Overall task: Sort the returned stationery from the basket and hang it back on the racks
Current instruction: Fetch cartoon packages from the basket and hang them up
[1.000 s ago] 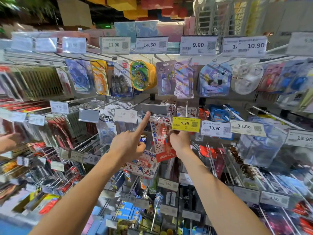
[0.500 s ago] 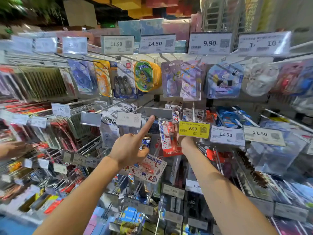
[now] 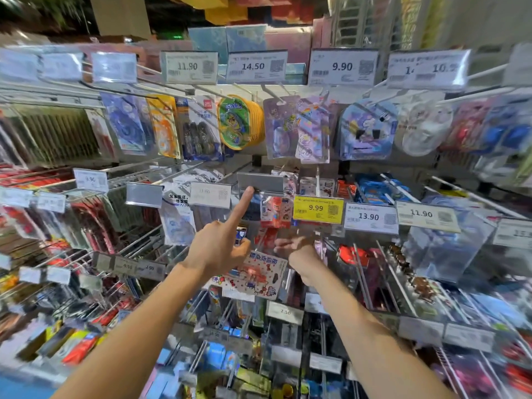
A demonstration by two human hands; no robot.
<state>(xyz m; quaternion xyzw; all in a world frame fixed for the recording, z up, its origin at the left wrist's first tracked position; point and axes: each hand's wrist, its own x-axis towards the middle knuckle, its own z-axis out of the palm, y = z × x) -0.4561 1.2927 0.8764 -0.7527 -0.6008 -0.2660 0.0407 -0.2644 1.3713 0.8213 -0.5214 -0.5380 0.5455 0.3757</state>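
My left hand (image 3: pixel 218 249) has its index finger raised, the tip touching the underside of a grey price-tag flap (image 3: pixel 260 182) on a hook. Its other fingers are curled over a tilted white Hello Kitty stationery pack (image 3: pixel 254 276) just below the palm. A red-and-clear carded pack (image 3: pixel 275 211) hangs on the hook behind that flap, left of the yellow 9.99 tag (image 3: pixel 318 209). My right hand (image 3: pixel 296 250) is lower, below the yellow tag, blurred, with fingers loosely extended to the left and nothing in them. No basket is in view.
Rows of wire hooks stick out toward me, each with a price tag: 11.90 (image 3: pixel 188 67), 14.50 (image 3: pixel 254 66), 9.90 (image 3: pixel 342 66) above, 13.90 (image 3: pixel 370 217) to the right. Packed stationery (image 3: pixel 367 129) hangs all around. Lower hooks (image 3: pixel 285 312) sit under my forearms.
My right hand let go of the red carded pack at the hook and dropped down below the yellow tag. My left index finger stayed at the grey flap.
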